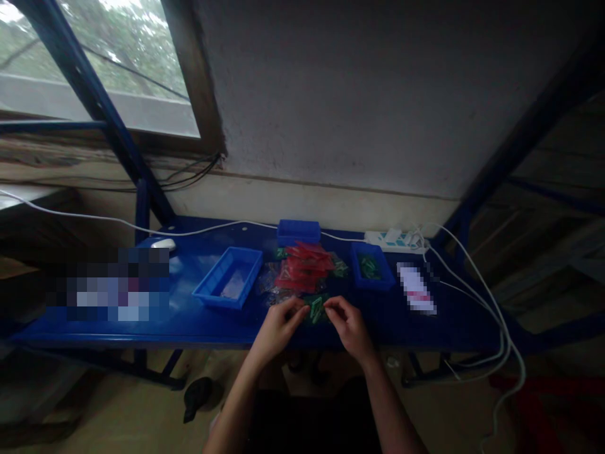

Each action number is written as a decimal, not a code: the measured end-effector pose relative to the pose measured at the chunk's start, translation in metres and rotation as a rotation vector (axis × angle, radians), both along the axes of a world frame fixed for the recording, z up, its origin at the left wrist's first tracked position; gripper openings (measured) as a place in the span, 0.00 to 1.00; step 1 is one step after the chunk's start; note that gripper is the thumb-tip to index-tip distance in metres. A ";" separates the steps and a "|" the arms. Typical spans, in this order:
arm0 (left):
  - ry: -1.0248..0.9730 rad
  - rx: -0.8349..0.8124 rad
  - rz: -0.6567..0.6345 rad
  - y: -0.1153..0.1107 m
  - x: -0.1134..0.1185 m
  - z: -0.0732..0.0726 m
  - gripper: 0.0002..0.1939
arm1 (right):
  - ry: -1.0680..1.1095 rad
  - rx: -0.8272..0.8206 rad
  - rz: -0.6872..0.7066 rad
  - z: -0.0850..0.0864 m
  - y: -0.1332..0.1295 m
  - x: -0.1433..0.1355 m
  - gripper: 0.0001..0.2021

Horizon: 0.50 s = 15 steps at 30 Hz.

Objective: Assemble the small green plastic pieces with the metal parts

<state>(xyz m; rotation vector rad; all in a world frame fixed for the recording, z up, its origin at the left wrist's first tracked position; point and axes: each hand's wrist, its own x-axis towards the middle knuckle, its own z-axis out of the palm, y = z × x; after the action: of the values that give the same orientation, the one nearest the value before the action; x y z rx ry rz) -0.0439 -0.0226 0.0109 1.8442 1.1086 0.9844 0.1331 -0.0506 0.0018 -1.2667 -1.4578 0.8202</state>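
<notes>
Between my hands, near the table's front edge, is a small packet of green stick-like pieces [316,310]. My left hand [285,315] pinches its left side with thumb and fingers together. On the other side, my right hand [346,317] is closed in a similar pinch at the packet's right edge. Just beyond lies a pile of red packets [305,266]. Clear packets [274,280] lie at the pile's left, and more green pieces [339,266] show at its right. Dim light hides the exact kind of the green pieces.
A blue tray [201,294] with a pale flat piece inside stands left, another blue tray [386,277] holding green pieces stands right, and a blue bin [299,232] stands behind. A power strip [396,241] with white cables lies back right. A white mouse [163,244] lies left.
</notes>
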 end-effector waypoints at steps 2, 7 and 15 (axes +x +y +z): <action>-0.006 -0.009 0.002 0.000 0.001 0.001 0.16 | -0.005 -0.002 -0.003 0.000 0.000 0.000 0.07; -0.010 -0.033 -0.014 0.000 0.000 -0.001 0.16 | -0.022 0.014 -0.022 -0.001 -0.001 0.001 0.07; 0.005 -0.048 -0.018 -0.001 0.000 0.000 0.16 | 0.133 -0.013 -0.085 -0.007 -0.004 0.001 0.18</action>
<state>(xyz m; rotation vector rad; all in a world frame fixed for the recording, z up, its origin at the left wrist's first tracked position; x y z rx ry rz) -0.0436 -0.0236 0.0113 1.8159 1.1073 0.9356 0.1341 -0.0547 -0.0048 -1.2516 -1.2869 0.8422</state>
